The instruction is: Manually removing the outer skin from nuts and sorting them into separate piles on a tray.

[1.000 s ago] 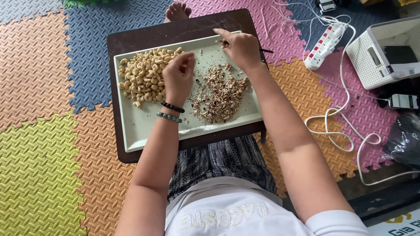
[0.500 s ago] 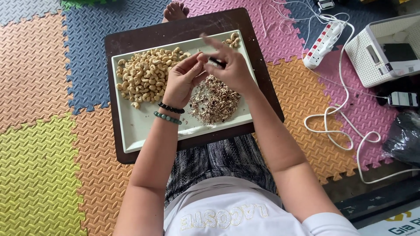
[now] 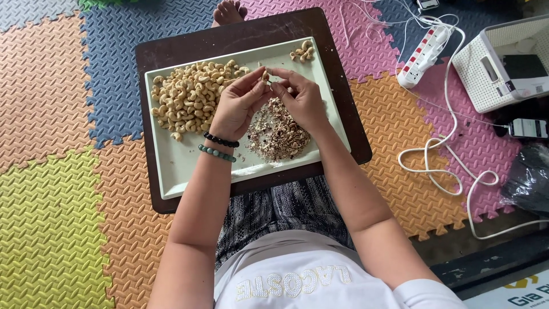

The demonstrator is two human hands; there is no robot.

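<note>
A white rectangular tray (image 3: 171,183) rests on a dark brown board (image 3: 171,51) over my lap. My left hand (image 3: 235,107), with two bead bracelets at the wrist, pinches a single cashew (image 3: 265,75) above the tray's middle. My right hand (image 3: 298,98) meets it fingertip to fingertip, curled around a thin dark tool that is mostly hidden. A large pile of pale cashews (image 3: 186,98) fills the tray's left half. Brown husk scraps (image 3: 280,136) lie heaped under my hands. A few cashews (image 3: 302,52) sit at the tray's far right corner.
Coloured foam mats (image 3: 51,114) cover the floor. A bare foot (image 3: 229,11) shows beyond the board. To the right lie a power strip (image 3: 426,51), looped white cables (image 3: 434,169), a white box (image 3: 503,63), a phone (image 3: 526,129) and a black bag (image 3: 529,180).
My right hand came back from the tray's far right corner to meet my left hand over the middle. Both hands now close on one cashew.
</note>
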